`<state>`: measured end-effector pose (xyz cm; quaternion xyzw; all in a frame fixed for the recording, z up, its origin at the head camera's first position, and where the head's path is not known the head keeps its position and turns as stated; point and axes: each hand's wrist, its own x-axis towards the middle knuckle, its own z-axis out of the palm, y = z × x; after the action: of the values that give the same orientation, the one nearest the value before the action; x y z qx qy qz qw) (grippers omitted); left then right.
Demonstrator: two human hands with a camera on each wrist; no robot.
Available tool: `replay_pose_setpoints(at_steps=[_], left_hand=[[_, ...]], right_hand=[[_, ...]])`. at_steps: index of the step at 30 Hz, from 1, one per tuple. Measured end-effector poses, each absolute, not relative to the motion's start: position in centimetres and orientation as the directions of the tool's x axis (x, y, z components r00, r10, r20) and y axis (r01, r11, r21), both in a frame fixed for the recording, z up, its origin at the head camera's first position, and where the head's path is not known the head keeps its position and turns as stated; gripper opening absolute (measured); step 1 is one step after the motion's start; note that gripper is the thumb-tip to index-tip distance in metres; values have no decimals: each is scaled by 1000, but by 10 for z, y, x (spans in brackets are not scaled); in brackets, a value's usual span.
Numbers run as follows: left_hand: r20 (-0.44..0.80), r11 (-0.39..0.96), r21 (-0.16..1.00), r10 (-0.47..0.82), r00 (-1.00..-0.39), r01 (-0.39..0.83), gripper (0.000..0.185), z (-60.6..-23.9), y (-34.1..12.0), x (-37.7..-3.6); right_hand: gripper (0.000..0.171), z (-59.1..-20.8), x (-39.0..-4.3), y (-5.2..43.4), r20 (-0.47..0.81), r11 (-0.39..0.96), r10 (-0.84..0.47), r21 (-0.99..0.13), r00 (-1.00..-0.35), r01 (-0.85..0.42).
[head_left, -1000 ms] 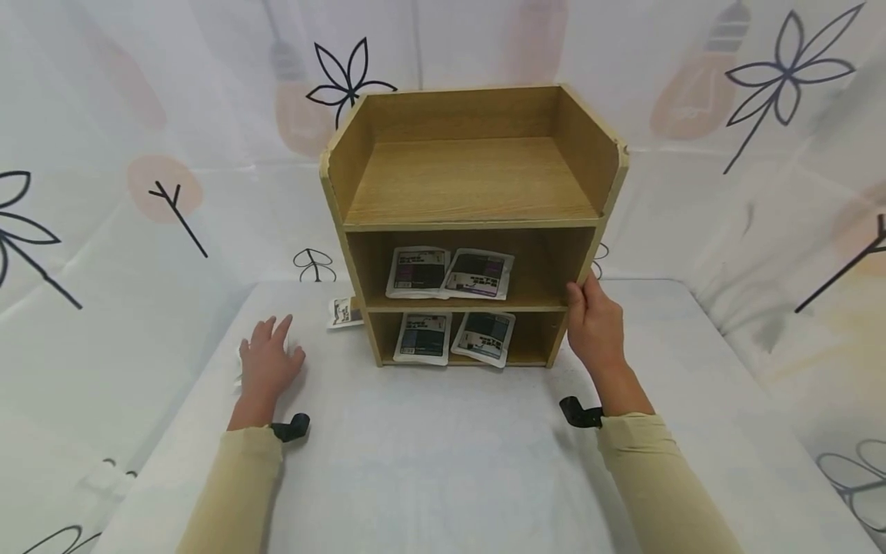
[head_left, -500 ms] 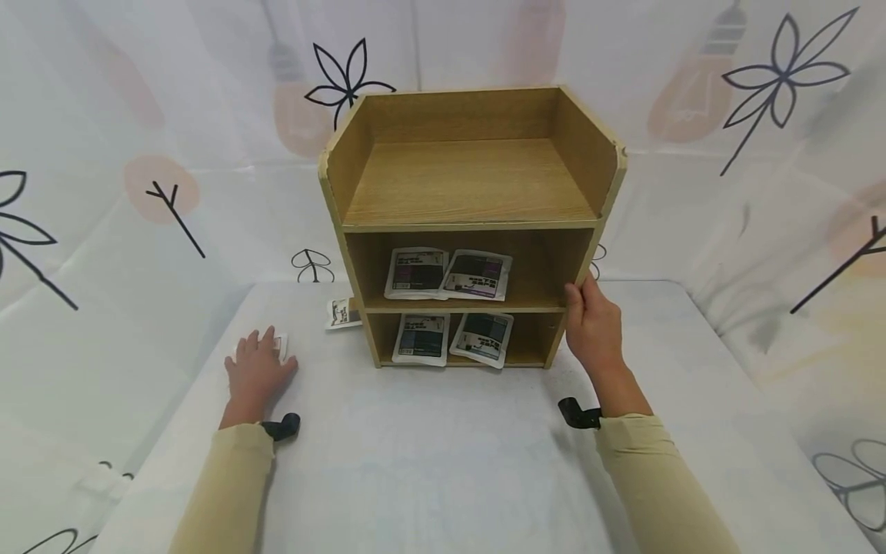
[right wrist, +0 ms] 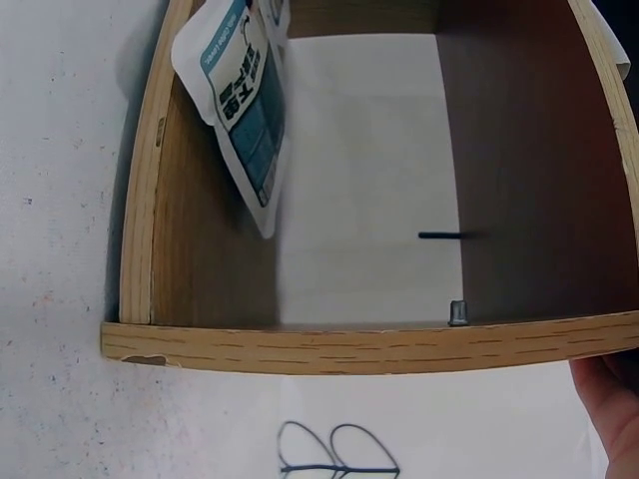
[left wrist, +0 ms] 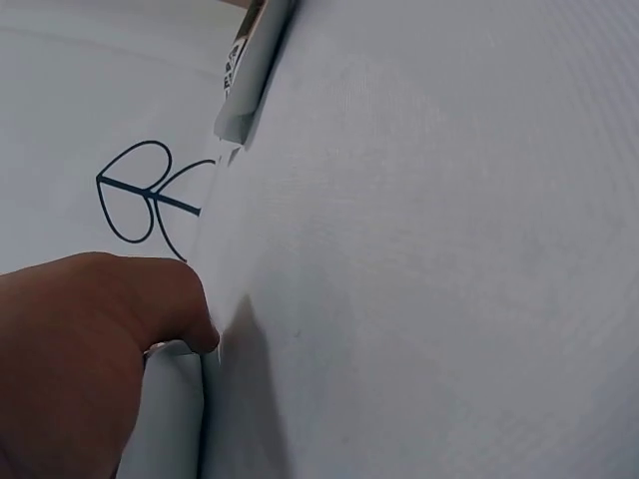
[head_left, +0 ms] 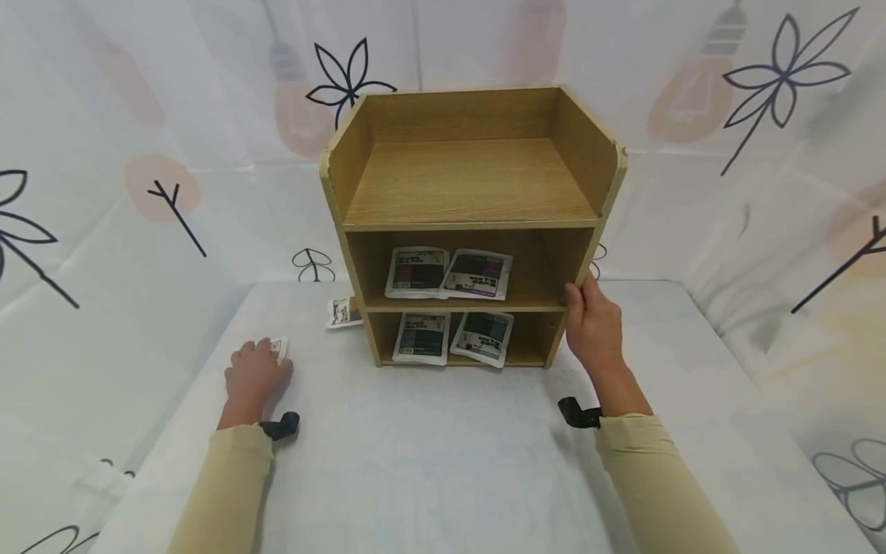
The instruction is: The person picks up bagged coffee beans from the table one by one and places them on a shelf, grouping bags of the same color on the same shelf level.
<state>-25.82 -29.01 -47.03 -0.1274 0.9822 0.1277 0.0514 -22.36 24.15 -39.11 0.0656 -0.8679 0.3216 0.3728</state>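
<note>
At the table's left side, my left hand curls its fingers over a flat white pouch, whose far corner shows past the fingers. The left wrist view has the thumb bent down at the pouch's edge; the hand hides most of the packet. My right hand grips the right side panel of a small wooden shelf, thumb in front and fingers behind. Two printed pouches lean overlapping on the middle level. Another two pouches stand in the bottom level, tilted back.
One more pouch, with a brown patch, lies on the white table behind the shelf's left side, partly hidden. A patterned white curtain hangs close behind and at both sides. In the right wrist view a peg sticks out inside the shelf.
My left hand has moved slightly left and lower onto the pouch, and its spread fingers have curled over it. The right hand and the shelf have stayed in place.
</note>
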Motion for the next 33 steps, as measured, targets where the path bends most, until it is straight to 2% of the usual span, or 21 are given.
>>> replay_pose_setpoints(at_steps=[8,19,33], left_hand=[[-134,942,218,-230,-964,-255,66,-462,-286,-254],[-45,955,243,-162,-986,-168,68,-437,-278,-249],[39,954,287,-102,-994,-87,66,-388,-260,-234]], right_hand=[[36,-391,-223,242,688,787,117,-504,-716,-356],[35,-391,-222,242,692,786,126,-507,-710,-354],[37,-389,-222,241,675,789,126,-512,-727,-339]])
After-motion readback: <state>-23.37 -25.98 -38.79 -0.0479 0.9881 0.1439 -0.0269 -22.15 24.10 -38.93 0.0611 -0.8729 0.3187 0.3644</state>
